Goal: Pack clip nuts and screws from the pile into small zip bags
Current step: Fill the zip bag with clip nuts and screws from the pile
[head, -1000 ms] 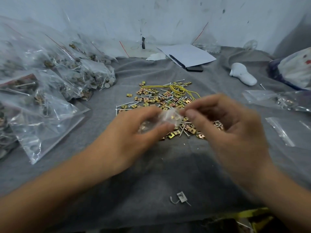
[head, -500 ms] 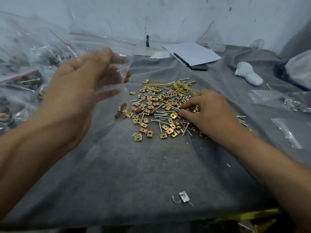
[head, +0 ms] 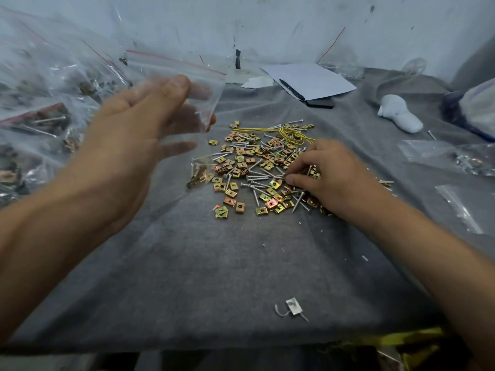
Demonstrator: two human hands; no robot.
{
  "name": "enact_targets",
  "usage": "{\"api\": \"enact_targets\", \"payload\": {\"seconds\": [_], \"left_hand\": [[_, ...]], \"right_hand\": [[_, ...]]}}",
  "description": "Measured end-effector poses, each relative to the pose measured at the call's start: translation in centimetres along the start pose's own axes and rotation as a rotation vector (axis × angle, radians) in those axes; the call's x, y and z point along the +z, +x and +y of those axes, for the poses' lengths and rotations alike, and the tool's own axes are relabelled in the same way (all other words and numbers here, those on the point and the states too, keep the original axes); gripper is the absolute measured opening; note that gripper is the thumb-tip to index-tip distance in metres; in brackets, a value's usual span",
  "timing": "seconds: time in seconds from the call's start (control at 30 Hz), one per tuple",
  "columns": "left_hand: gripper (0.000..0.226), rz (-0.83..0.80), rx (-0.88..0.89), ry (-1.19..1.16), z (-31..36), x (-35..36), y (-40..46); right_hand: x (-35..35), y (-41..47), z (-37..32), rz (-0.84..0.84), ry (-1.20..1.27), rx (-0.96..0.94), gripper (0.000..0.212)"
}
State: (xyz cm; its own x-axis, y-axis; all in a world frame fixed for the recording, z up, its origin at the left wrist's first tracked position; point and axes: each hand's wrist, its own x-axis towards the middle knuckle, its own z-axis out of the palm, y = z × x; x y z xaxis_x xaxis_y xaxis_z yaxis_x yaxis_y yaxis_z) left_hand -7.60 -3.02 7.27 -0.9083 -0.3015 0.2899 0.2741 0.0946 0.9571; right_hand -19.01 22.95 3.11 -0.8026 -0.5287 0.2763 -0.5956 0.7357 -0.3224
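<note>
A pile of gold clip nuts and silver screws [head: 246, 162] lies on the grey cloth [head: 214, 263] in the middle of the table. My left hand [head: 128, 145] holds a clear zip bag [head: 187, 68] with a red strip above the pile's left side, thumb in front and fingers showing through the plastic. Several nuts and screws [head: 199, 172] hang in the bag's bottom corner. My right hand [head: 332, 178] rests on the pile's right side, its thumb and curled fingertips pinching screws there.
Filled zip bags [head: 40, 103] are heaped along the left. Clear bags [head: 460, 210] lie at the right, one holding parts [head: 466, 162]. Yellow bands [head: 292, 135] top the pile. Paper [head: 308, 79] and a white object [head: 399, 117] sit behind. A small metal tag [head: 293, 307] lies near the front edge.
Both hands were together over the pile on a small bag. My left hand has lifted a zip bag up and left; my right hand dropped onto the pile.
</note>
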Motion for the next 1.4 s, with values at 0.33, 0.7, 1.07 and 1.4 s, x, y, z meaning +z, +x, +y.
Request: {"api": "enact_targets", "payload": {"seconds": [0.33, 0.7, 1.07, 1.4], "left_hand": [[0.021, -0.094, 0.082, 0.101, -0.4, 0.6, -0.7], [0.028, -0.359, 0.176, 0.347, -1.0, 3.7, -3.0], [0.026, -0.379, 0.258, 0.493, -1.4, 4.8, -4.1], [0.027, -0.474, 0.285, 0.593, -1.5, 4.4, -4.1]], "right_hand": [[-0.3, -1.8, -0.2, 0.187, 0.134, -0.002, 0.002], [-3.2, -4.6, -2.2, 0.361, 0.728, -0.084, 0.009], [-3.0, -6.9, -5.7, 0.399, 0.236, -0.367, 0.012], [-2.6, -6.3, -6.2, 0.342, 0.346, -0.328, 0.019]]}}
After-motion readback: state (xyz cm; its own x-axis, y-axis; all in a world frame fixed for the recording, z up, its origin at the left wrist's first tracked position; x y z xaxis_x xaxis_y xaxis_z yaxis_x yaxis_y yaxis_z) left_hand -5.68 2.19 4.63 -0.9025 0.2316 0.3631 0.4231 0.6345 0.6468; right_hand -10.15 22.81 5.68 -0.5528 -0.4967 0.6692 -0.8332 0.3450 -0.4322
